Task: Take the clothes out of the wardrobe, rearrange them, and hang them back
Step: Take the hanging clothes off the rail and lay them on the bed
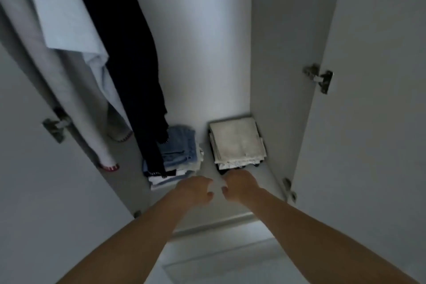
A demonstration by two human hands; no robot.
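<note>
We reach both bare arms forward and down, forearms running from the lower corners of the view and converging toward the middle. Our left hand (196,189) and right hand (239,185) sit side by side, near each other but apart, backs turned up toward the camera. The fingers (208,193) of both hands are curled under loosely, and we see nothing held in either. Both wrists are roughly straight, in line with the forearms.

Matt white wardrobe panels (380,122), bright metal hinge (319,77) — soft folded denim (182,145), cream woven cloth (237,140).
</note>
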